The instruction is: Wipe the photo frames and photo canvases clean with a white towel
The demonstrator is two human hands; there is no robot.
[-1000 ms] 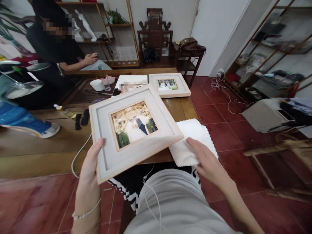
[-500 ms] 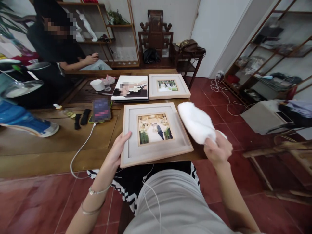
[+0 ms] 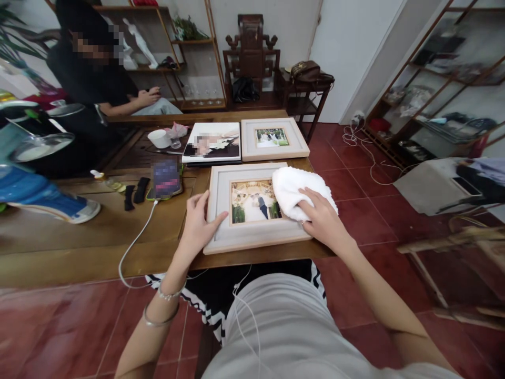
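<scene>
While your left hand lightly clasps the picture frame by its left edge, it spreads rightward from that grip, under the white cloth your right hand seemingly pinches.

We see a square, pale wooden picture frame lying face up beside the near edge of the table. Inside its wide whitish border we see a small photo of a figure in white and another in a dark suit. Our fluffy white cloth, bunched up, covers the frame's far right corner.
</scene>
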